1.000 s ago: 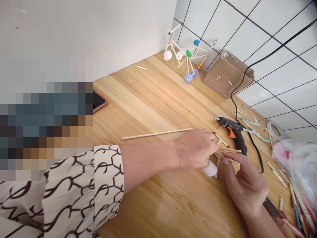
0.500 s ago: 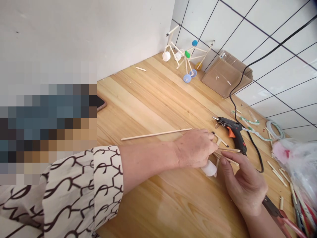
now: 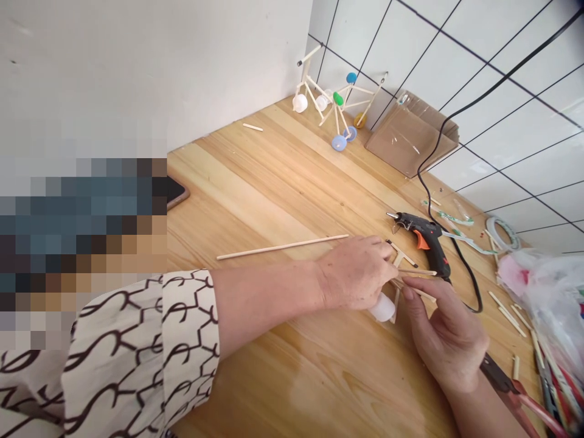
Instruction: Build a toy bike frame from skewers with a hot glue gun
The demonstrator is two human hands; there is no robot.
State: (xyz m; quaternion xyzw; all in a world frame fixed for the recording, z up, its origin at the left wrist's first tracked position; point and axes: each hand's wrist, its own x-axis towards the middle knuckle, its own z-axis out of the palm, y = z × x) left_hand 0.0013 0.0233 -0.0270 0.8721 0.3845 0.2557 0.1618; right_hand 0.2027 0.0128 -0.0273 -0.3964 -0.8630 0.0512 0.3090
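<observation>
On the wooden table, my left hand (image 3: 358,272) reaches across, fingers closed on a small frame of wooden sticks (image 3: 401,258) with dark-tipped handlebar-like ends. Its fingertips are partly hidden behind the knuckles. A white round cap (image 3: 382,307) shows at the frame's near side, below my left hand. My right hand (image 3: 444,328) pinches the same frame's sticks from the right between thumb and forefinger. Just beyond both hands lies a black glue gun (image 3: 429,240) with an orange trigger. One long wooden stick (image 3: 283,246) rests behind my left forearm.
Finished stick models (image 3: 337,100) with coloured caps stand at the back, beside a cardboard box (image 3: 410,135). A black cord (image 3: 472,286) runs from the glue gun. Tape (image 3: 502,233), a plastic bag (image 3: 538,280), loose sticks (image 3: 507,313) and a red-handled tool (image 3: 524,398) lie right. A phone (image 3: 176,191) lies left.
The view has shifted slightly, so everything sits a little further left. Both hands keep nearly the same hold on the stick frame.
</observation>
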